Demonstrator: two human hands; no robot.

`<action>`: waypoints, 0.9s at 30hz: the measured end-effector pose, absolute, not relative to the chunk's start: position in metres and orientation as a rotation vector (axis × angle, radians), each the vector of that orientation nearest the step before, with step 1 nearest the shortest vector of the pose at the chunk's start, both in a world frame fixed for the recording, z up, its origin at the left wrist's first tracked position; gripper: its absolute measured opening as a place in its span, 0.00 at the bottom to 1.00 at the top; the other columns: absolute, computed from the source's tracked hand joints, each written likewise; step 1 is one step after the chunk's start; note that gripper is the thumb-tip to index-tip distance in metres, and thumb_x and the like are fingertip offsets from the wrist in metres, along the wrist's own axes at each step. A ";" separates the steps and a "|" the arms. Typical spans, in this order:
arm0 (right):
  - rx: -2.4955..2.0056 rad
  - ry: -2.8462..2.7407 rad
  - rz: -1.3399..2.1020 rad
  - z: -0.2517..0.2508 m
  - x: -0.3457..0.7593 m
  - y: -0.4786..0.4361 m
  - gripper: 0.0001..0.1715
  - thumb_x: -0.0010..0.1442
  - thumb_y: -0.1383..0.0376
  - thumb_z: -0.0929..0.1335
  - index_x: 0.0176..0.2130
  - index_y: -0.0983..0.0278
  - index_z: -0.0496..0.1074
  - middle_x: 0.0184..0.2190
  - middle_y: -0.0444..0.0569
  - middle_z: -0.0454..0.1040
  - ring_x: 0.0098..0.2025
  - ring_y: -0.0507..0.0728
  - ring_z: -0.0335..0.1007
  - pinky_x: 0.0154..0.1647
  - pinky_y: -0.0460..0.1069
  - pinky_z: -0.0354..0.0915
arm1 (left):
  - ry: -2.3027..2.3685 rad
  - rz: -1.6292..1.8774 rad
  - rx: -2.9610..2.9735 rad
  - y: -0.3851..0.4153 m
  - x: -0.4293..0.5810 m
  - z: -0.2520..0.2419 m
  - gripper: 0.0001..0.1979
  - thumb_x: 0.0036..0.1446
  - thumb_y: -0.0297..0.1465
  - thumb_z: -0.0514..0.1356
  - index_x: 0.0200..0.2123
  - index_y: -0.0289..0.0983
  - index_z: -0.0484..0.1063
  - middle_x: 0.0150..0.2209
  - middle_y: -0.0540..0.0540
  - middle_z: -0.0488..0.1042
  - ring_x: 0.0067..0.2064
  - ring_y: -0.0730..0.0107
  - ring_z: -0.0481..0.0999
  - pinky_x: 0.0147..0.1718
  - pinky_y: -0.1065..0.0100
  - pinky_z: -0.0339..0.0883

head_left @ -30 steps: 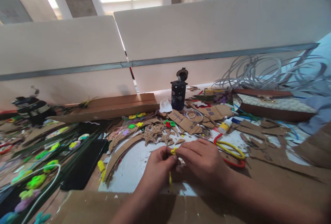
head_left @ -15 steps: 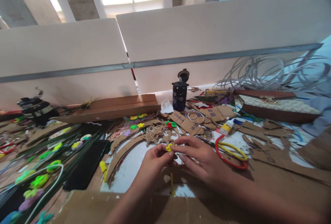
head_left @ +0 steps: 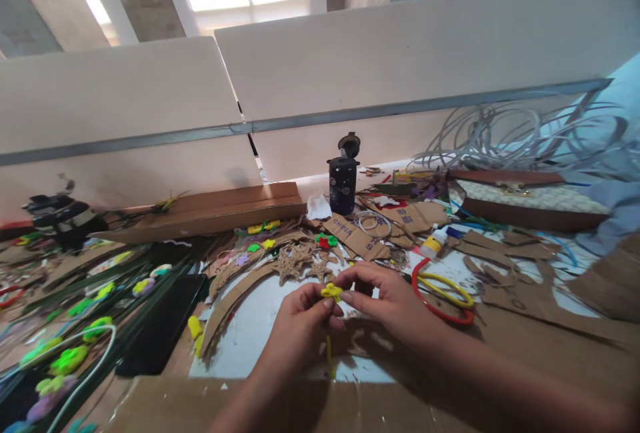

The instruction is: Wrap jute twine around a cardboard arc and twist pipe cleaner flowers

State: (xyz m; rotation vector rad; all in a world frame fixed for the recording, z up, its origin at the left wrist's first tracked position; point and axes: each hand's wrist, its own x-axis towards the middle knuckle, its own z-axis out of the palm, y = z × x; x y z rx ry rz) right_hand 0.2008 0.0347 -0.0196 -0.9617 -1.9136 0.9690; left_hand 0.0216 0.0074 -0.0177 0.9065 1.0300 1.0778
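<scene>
Between my two hands is a small yellow pipe-cleaner flower [head_left: 331, 292], its loops bunched together. My left hand [head_left: 303, 313] pinches it from the left with thumb and fingertips. From the right, my right hand [head_left: 377, 293] grips its other edge, thumb and index finger closed on it. A straight yellow strand [head_left: 329, 356] hangs below the hands; whether it joins the flower is hidden. Just beyond my fingers lie twine-wrapped stars [head_left: 294, 261], beside a curved cardboard strip [head_left: 240, 300]. A red and green pipe-cleaner flower [head_left: 327, 240] rests behind them.
A black bottle [head_left: 343, 185] with its lid up stands at the back. Red tubing [head_left: 419, 293] and a glue bottle [head_left: 434, 241] lie to the right, near cardboard scraps and a handbag [head_left: 530, 203]. On the left are a dark phone-like slab [head_left: 163, 326] and several fuzzy flowers [head_left: 70, 360].
My right hand's fingers have bent and drawn in, now pinching the flower's right side. The flower has turned a little and shows more of its loops. The view has shifted slightly.
</scene>
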 end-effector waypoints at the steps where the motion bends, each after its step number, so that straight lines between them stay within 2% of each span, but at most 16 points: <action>1: -0.971 -1.906 0.976 -0.020 0.200 0.035 0.05 0.63 0.64 0.70 0.41 0.61 0.77 0.37 0.47 0.78 0.37 0.56 0.73 0.37 0.49 0.67 | 1.016 1.072 0.894 0.007 0.023 -0.019 0.15 0.40 0.37 0.73 0.25 0.34 0.73 0.19 0.49 0.73 0.22 0.73 0.70 0.27 0.71 0.63; 5: -1.006 -1.871 0.963 -0.020 0.200 0.036 0.02 0.62 0.66 0.71 0.35 0.62 0.75 0.32 0.44 0.77 0.35 0.55 0.72 0.36 0.48 0.65 | 0.945 1.019 0.795 0.007 0.026 -0.024 0.20 0.39 0.40 0.74 0.30 0.36 0.73 0.20 0.51 0.73 0.21 0.72 0.70 0.25 0.70 0.64; 8: -1.004 -1.871 0.937 -0.019 0.201 0.036 0.03 0.63 0.66 0.70 0.35 0.62 0.75 0.31 0.44 0.76 0.34 0.55 0.72 0.36 0.48 0.64 | 0.958 1.056 0.757 0.007 0.023 -0.025 0.23 0.39 0.39 0.75 0.36 0.35 0.74 0.27 0.48 0.76 0.23 0.72 0.73 0.26 0.71 0.65; 11: -0.928 -1.966 0.774 -0.019 0.203 0.034 0.04 0.65 0.68 0.69 0.36 0.61 0.74 0.34 0.44 0.76 0.37 0.55 0.71 0.39 0.48 0.64 | 0.986 1.076 0.726 0.007 0.019 -0.025 0.22 0.43 0.43 0.72 0.35 0.34 0.73 0.32 0.45 0.78 0.25 0.72 0.75 0.23 0.72 0.63; 13: -0.843 -2.060 0.654 -0.020 0.203 0.032 0.06 0.66 0.69 0.68 0.37 0.61 0.74 0.36 0.45 0.75 0.39 0.55 0.71 0.42 0.49 0.64 | 0.989 1.038 0.726 0.007 0.017 -0.025 0.21 0.45 0.46 0.71 0.32 0.35 0.72 0.28 0.45 0.77 0.23 0.72 0.73 0.21 0.72 0.60; 15: -0.785 -2.123 0.608 -0.020 0.203 0.029 0.07 0.66 0.70 0.67 0.38 0.60 0.75 0.37 0.46 0.75 0.40 0.55 0.70 0.43 0.50 0.64 | 1.003 1.016 0.755 0.007 0.016 -0.026 0.21 0.43 0.45 0.72 0.30 0.36 0.71 0.23 0.48 0.73 0.21 0.74 0.70 0.21 0.73 0.57; 17: -0.806 -2.098 0.662 -0.020 0.203 0.028 0.06 0.65 0.70 0.68 0.40 0.59 0.75 0.39 0.45 0.75 0.40 0.55 0.71 0.43 0.49 0.64 | 1.034 1.034 0.793 0.008 0.015 -0.027 0.20 0.42 0.42 0.73 0.30 0.36 0.71 0.20 0.51 0.70 0.21 0.74 0.69 0.22 0.73 0.58; 20: -0.926 -1.977 0.797 -0.015 0.203 0.030 0.06 0.63 0.67 0.70 0.42 0.60 0.74 0.37 0.44 0.76 0.36 0.54 0.70 0.37 0.47 0.64 | 1.071 1.113 0.856 0.009 0.015 -0.026 0.21 0.40 0.43 0.74 0.28 0.36 0.72 0.22 0.51 0.71 0.22 0.74 0.70 0.24 0.72 0.61; 23: -1.009 -1.938 0.898 -0.013 0.203 0.033 0.04 0.62 0.63 0.71 0.37 0.62 0.76 0.32 0.44 0.76 0.32 0.54 0.69 0.33 0.47 0.62 | 1.099 1.155 0.930 0.010 0.017 -0.024 0.22 0.38 0.45 0.74 0.27 0.36 0.72 0.24 0.51 0.71 0.22 0.74 0.70 0.24 0.72 0.62; 27: -1.013 -1.860 1.098 -0.021 0.202 0.038 0.07 0.61 0.62 0.71 0.33 0.63 0.75 0.29 0.44 0.74 0.33 0.54 0.69 0.34 0.47 0.62 | 1.086 1.160 0.945 0.008 0.019 -0.023 0.20 0.39 0.43 0.74 0.27 0.35 0.73 0.25 0.52 0.71 0.23 0.75 0.69 0.25 0.72 0.63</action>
